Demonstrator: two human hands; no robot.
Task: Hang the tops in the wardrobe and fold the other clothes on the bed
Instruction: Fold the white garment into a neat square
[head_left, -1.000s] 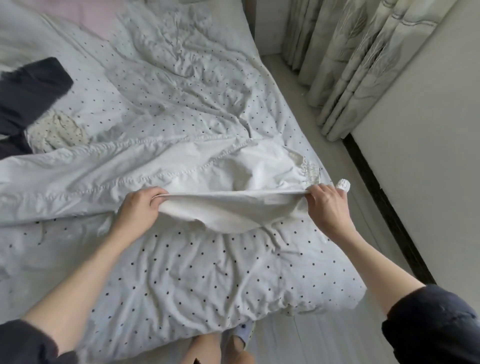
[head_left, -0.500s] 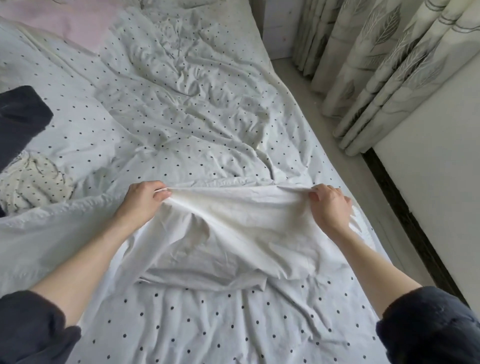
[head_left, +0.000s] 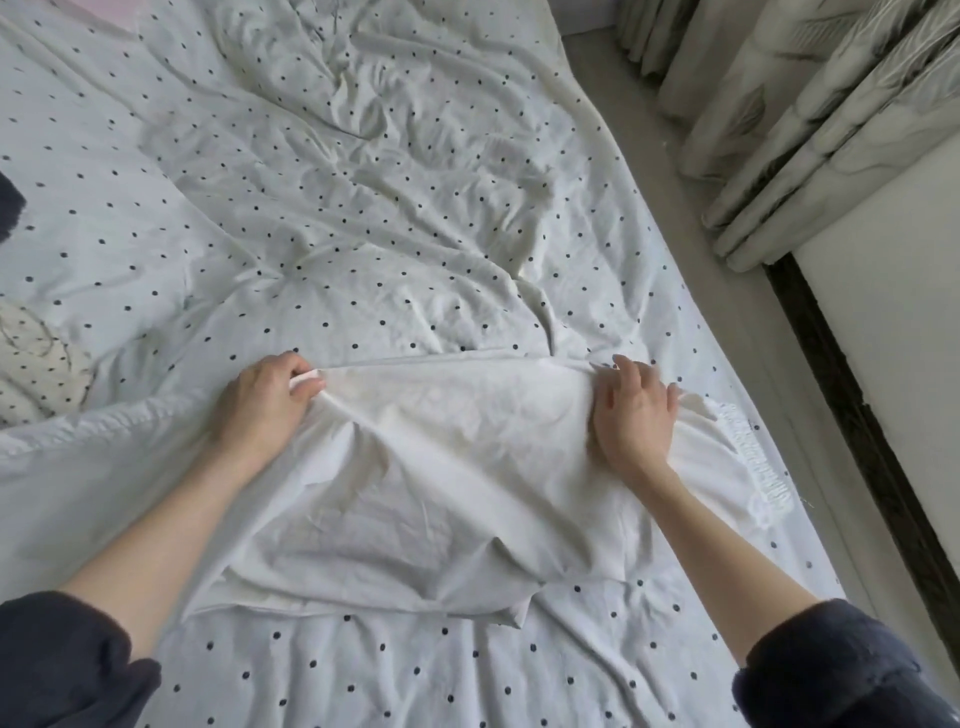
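A plain white garment (head_left: 441, 488) lies across the polka-dot bed (head_left: 363, 208), folded over on itself, with an elastic gathered hem (head_left: 763, 467) showing at the right. My left hand (head_left: 265, 410) pinches the folded top edge at the left. Over the right end of that edge lies my right hand (head_left: 631, 410), fingers spread and loosened; it looks blurred. The garment's long left part (head_left: 78, 447) stretches off toward the left edge of view.
A cream dotted garment (head_left: 36, 364) is bunched at the left, and a dark garment (head_left: 8, 208) peeks in at the far left. The bed's right edge borders a floor strip (head_left: 727, 249), curtains (head_left: 779, 104) and a wall with a dark skirting (head_left: 857, 415).
Both hands carried the garment's near edge up and away from me, folding it over and laying it down. My right hand has loosened its pinch and now lies on the cloth.
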